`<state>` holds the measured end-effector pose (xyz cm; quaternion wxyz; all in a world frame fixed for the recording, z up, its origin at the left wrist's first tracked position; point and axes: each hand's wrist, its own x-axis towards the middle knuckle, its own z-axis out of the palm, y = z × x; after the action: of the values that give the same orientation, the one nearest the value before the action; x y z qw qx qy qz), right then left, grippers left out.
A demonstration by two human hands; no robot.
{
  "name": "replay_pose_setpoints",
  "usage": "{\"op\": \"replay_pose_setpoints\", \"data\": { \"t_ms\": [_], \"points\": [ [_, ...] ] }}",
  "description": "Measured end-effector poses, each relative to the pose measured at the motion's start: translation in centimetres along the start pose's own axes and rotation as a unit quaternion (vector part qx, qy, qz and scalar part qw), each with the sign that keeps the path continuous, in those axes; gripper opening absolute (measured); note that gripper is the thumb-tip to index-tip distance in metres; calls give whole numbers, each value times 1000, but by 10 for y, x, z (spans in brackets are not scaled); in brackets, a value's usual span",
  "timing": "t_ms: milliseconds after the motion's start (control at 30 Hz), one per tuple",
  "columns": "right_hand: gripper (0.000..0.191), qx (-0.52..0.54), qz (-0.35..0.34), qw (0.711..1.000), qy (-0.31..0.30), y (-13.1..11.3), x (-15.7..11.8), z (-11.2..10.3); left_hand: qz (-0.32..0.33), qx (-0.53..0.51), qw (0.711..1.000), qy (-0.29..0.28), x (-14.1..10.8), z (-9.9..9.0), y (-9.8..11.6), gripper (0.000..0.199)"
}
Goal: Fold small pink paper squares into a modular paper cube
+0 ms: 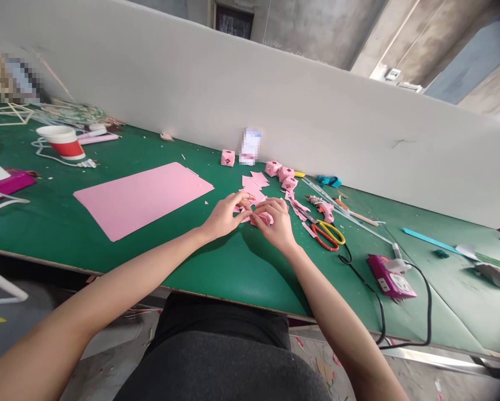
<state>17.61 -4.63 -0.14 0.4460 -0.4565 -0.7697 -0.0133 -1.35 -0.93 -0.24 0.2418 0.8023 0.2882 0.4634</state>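
My left hand (229, 214) and my right hand (275, 223) meet over the green table, fingertips pinched close together. Between them is a small piece of pink paper (267, 218), partly hidden by my fingers. Just beyond my hands lie loose pink paper cutouts (254, 192). Farther back stand small faceted pink paper boxes with diamond-shaped openings, one apart (228, 158) and several grouped (287, 174). To the right of my right hand rest scissors (327, 235) with red and yellow handles, among pink paper strips (308, 229).
A large pink sheet (143, 200) lies left. A pink glue gun (323, 209) sits behind the scissors; its black cord trails toward a purple power strip (391, 277). A paper cup (61, 143) stands far left. A white partition (183, 89) borders the table's back.
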Motion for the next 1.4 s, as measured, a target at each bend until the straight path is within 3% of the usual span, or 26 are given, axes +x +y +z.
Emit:
{"op": "replay_pose_setpoints", "data": {
  "t_ms": [167,400,567,733,900,1400],
  "points": [
    [12,-9,-13,1000,-12,1,0,0,-7,0,1000,1,1,1,0,27],
    [13,-11,6,1000,19,8,1,-1,-25,-3,998,60,3,-4,-2,22],
    [10,-6,-7,1000,25,10,1,-1,-27,-13,998,56,3,-3,-2,26],
    [11,-2,12,999,35,6,0,1,-58,-10,997,52,2,0,-3,43],
    [11,3,25,999,32,3,-1,2,-98,-19,995,22,0,1,0,41],
    [14,110,56,992,26,2,-6,8,-98,7,994,51,1,1,5,38]
  ]
}}
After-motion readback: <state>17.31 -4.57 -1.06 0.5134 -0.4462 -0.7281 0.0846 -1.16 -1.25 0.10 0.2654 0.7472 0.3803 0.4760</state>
